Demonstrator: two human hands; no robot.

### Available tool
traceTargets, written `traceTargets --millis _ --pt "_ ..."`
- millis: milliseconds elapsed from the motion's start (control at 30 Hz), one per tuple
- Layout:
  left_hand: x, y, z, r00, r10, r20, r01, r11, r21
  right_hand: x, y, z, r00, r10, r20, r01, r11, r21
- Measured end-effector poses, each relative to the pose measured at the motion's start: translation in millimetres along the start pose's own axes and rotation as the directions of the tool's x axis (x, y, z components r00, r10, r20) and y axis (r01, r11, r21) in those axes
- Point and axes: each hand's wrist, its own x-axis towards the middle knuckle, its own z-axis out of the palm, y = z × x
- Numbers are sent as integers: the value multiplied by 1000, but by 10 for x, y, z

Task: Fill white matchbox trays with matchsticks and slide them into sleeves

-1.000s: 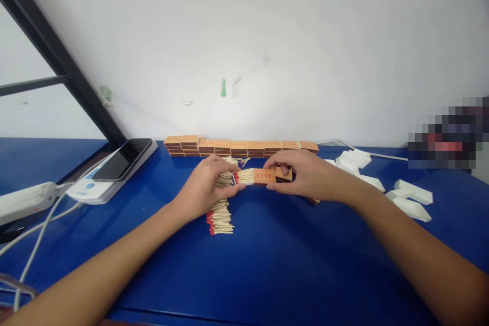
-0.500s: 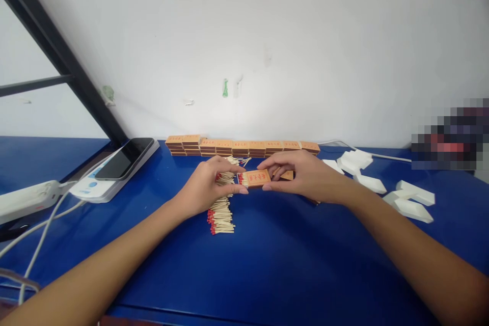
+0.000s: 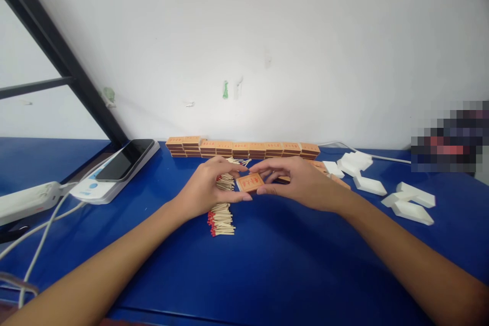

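Observation:
An orange matchbox [image 3: 250, 182] sits between my two hands above the blue table [image 3: 267, 260]. My right hand [image 3: 298, 181] pinches its right end with thumb and fingers. My left hand [image 3: 206, 188] is curled at its left end, thumb and fingers touching the box. No matches stick out of the box now. Under my left hand lies a pile of loose red-tipped matches [image 3: 221, 216]. More orange matchboxes [image 3: 282, 179] lie behind my right hand.
A row of stacked orange matchboxes [image 3: 242, 147] lines the wall. White inner trays [image 3: 408, 201] lie scattered at the right. A phone [image 3: 124, 160] rests on a white device [image 3: 91, 191] at the left, with a white power strip [image 3: 26, 198] and cables.
The matches that stuck out of the box's left end have gone inside as the hands came together. The box has shifted slightly left and now looks closed.

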Motion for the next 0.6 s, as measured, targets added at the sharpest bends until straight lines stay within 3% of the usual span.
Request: traceTargets --millis 167,300,367,433,600 --pt "6 -77 -21 996 49 -69 -39 989 143 62 0 66 988 -93 -126 59 966 -250" --pt "19 -40 -98 939 135 -316 -16 936 352 404 -10 136 922 -273 -273 144 899 -413" --pt "17 24 -122 907 180 -381 -14 916 400 682 -16 173 900 -313 -304 141 867 -477" --pt "1 99 -109 905 233 -355 -78 913 401 978 -22 222 912 -313 -266 148 855 -497" --pt "-81 199 74 933 339 -123 -281 897 343 1507 -2 391 935 -270 -229 133 868 -478"
